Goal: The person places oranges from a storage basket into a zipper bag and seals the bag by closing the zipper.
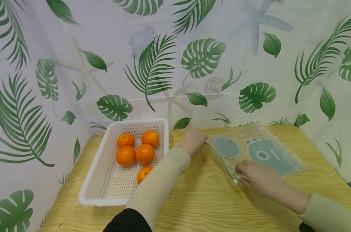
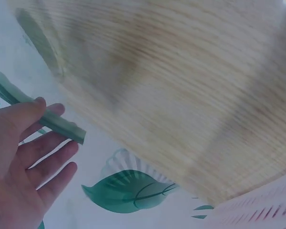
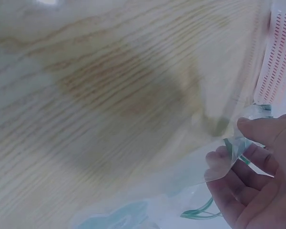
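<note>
A clear plastic zip bag (image 1: 268,154) with blue-green printed shapes lies flat on the right half of the table. Along its left edge runs a green closure strip (image 1: 225,165). My left hand (image 1: 194,141) pinches the strip's far end between thumb and fingers; in the left wrist view the green strip end (image 2: 66,128) sticks out past the fingertips. At the near end, my right hand (image 1: 262,180) pinches the bag's corner by the strip's white tip. The right wrist view shows clear film (image 3: 229,164) between thumb and fingers of that hand.
A white plastic basket (image 1: 120,187) stands on the left of the wooden table (image 1: 204,206), holding several oranges (image 1: 125,156). My left sleeve (image 1: 160,177) crosses over its right side. A leaf-print cloth (image 1: 163,80) hangs behind and beside the table.
</note>
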Motion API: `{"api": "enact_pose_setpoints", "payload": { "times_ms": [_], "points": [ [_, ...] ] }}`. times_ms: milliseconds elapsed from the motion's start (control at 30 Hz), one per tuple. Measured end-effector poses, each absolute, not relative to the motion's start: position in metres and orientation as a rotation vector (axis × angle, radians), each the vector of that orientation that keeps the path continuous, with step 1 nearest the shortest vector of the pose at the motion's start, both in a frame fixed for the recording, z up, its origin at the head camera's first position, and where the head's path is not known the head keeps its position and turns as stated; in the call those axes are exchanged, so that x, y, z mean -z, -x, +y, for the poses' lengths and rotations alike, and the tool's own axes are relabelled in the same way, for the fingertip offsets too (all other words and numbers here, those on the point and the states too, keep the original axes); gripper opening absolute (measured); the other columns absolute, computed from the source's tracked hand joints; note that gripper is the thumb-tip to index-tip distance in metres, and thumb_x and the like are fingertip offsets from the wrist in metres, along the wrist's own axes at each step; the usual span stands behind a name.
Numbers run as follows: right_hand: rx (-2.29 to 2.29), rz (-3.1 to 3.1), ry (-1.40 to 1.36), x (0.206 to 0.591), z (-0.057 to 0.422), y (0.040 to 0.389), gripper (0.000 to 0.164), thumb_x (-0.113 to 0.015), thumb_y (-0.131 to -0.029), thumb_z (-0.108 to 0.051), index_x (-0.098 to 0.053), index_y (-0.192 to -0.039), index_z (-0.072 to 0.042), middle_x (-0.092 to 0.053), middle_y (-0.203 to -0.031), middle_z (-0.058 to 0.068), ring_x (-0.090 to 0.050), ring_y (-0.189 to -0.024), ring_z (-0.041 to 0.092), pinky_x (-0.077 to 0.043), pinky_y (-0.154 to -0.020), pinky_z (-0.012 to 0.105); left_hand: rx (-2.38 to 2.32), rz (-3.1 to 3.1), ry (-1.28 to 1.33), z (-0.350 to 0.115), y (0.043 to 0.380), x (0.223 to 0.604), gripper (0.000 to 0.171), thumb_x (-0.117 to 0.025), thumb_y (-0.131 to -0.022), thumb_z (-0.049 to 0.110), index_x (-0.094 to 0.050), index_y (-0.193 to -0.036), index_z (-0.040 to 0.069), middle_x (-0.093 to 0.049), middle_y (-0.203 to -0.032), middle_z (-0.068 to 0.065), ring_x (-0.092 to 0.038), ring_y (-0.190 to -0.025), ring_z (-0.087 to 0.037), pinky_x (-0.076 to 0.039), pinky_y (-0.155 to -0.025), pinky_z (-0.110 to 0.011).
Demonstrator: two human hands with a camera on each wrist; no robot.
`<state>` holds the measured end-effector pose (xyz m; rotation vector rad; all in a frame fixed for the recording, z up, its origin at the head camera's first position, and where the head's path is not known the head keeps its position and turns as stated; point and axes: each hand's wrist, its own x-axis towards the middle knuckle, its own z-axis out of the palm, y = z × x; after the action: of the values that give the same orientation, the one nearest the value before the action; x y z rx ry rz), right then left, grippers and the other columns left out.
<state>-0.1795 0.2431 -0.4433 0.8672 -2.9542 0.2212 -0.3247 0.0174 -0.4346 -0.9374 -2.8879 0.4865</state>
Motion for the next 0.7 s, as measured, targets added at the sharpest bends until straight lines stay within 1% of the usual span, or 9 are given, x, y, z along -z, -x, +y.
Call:
{"api": "enact_pose_setpoints", "payload": {
  "times_ms": [33,100,300,467,567,700],
  "points": [
    [-0.226,-2.953,-0.866,0.442,0.243,0.180,0.023,-0.087,-0.087,-0.016,-0.069,-0.102,-0.015,-0.068,-0.095,-0.004,-0.068,-0.082,0.014,-0.056,-0.065,0.027,-0.480,-2.888,0.937,0.017,0.326,0.432,0.022,-0.060,-0.108,0.014,-0.081,-0.108,0.023,-0.081,-0.108,0.005,-0.071,-0.105,-0.014,-0.060,-0.093,-0.030],
    [-0.229,-2.945,-0.863,0.439,0.243,0.179,0.023,-0.088,-0.087,-0.017,-0.069,-0.101,-0.015,-0.068,-0.095,-0.004,-0.068,-0.082,0.014,-0.056,-0.065,0.027,-0.452,-2.900,0.934,0.016,0.329,0.429,0.021,-0.060,-0.109,0.018,-0.081,-0.112,0.023,-0.080,-0.113,0.003,-0.069,-0.108,-0.017,-0.060,-0.093,-0.032],
    [-0.221,-2.907,-0.837,0.433,0.241,0.175,0.024,-0.089,-0.086,-0.020,-0.070,-0.100,-0.016,-0.069,-0.096,-0.006,-0.069,-0.082,0.013,-0.057,-0.066,0.030,-0.463,-2.892,0.940,0.014,0.333,0.420,0.024,-0.056,-0.110,0.019,-0.077,-0.122,0.022,-0.075,-0.124,0.002,-0.065,-0.116,-0.018,-0.054,-0.104,-0.034],
    [-0.205,-2.863,-0.829,0.429,0.240,0.172,0.025,-0.089,-0.086,-0.023,-0.071,-0.101,-0.016,-0.070,-0.096,-0.006,-0.070,-0.081,0.013,-0.058,-0.065,0.030,-0.485,-2.834,0.953,0.010,0.335,0.417,0.024,-0.057,-0.109,0.017,-0.075,-0.122,0.024,-0.074,-0.122,0.004,-0.064,-0.113,-0.017,-0.050,-0.105,-0.033],
    [-0.216,-2.841,-0.837,0.427,0.241,0.171,0.025,-0.089,-0.086,-0.023,-0.070,-0.101,-0.016,-0.071,-0.095,-0.006,-0.070,-0.081,0.014,-0.058,-0.065,0.031,-0.455,-2.810,0.965,0.008,0.332,0.411,0.024,-0.055,-0.111,0.017,-0.076,-0.121,0.023,-0.075,-0.119,0.004,-0.066,-0.111,-0.017,-0.051,-0.105,-0.031],
    [-0.229,-2.832,-0.833,0.424,0.241,0.169,0.026,-0.089,-0.086,-0.023,-0.070,-0.102,-0.016,-0.071,-0.096,-0.006,-0.070,-0.082,0.015,-0.058,-0.067,0.032,-0.390,-2.774,0.967,0.005,0.330,0.406,0.024,-0.054,-0.112,0.018,-0.078,-0.114,0.021,-0.076,-0.111,0.002,-0.065,-0.102,-0.016,-0.053,-0.099,-0.030]
  ]
}}
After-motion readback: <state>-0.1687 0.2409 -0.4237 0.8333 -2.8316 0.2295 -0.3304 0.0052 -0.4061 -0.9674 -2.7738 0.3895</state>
